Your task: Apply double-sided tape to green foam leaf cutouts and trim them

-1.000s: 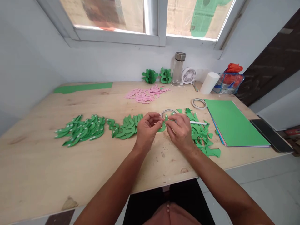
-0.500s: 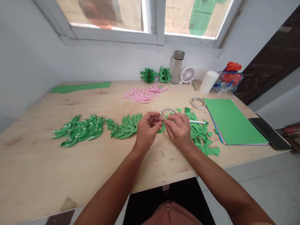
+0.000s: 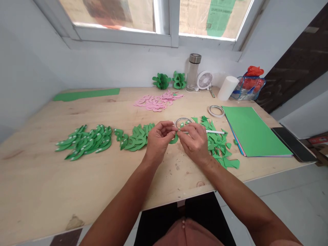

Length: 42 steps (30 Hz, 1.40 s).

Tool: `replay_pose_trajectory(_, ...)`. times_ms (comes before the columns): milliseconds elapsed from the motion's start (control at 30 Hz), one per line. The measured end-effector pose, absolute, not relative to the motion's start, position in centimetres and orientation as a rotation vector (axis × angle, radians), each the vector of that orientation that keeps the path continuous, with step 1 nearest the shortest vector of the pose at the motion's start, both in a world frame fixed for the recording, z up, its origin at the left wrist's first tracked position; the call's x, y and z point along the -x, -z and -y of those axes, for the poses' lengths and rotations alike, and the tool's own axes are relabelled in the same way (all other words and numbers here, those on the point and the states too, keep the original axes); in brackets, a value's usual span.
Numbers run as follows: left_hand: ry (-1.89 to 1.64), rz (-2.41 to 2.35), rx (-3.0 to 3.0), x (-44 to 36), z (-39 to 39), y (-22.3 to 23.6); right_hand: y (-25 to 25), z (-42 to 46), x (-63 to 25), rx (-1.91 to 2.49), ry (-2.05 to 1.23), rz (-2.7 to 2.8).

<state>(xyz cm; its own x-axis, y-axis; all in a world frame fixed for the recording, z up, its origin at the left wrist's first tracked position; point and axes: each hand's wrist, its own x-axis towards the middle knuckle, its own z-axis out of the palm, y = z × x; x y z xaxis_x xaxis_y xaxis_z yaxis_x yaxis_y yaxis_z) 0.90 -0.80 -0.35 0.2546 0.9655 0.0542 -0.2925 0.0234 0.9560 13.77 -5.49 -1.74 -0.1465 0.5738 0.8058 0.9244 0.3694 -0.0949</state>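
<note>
My left hand (image 3: 159, 138) and my right hand (image 3: 193, 138) meet fingertip to fingertip above the table, both closed in a pinch. Between them is a small curved green paper cutout (image 3: 174, 139), partly hidden by the fingers. A thin roll of tape (image 3: 183, 119) shows just behind the fingertips; whether a hand touches it I cannot tell. Left of my left hand lies a pile of curved green cutouts (image 3: 138, 138). Farther left, another pile of green cutouts (image 3: 92, 141) carries small white patches. A white pen (image 3: 214, 132) lies beside my right hand on green paper scraps (image 3: 216, 147).
Pink cutouts (image 3: 156, 102) lie toward the back, before two green paper shapes (image 3: 161, 81), a glass bottle (image 3: 192, 73) and a small fan (image 3: 204, 80). Another tape roll (image 3: 216, 111), stacked green sheets (image 3: 256, 133) and a phone (image 3: 293, 145) are at right.
Both hands stay pinched together with only slight finger movement. The cutout between them has turned or shifted a little. The whole view has shifted slightly.
</note>
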Motion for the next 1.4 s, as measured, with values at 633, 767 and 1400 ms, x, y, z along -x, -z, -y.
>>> replay_pose_trajectory(633,-1.143,-0.779,-1.082,-0.73,0.51,0.68,1.9,5.46,-13.81,1.331,0.545,1.836)
replay_pose_trajectory(767,-1.143,-0.778,-1.084,-0.69,0.53,0.63,1.84,5.52,-13.79,1.333,0.553,1.831)
replay_pose_trajectory(1400,-1.088,-0.752,-1.043,-0.26,0.52,0.25,1.77,5.65,-13.6,1.322,0.604,1.828)
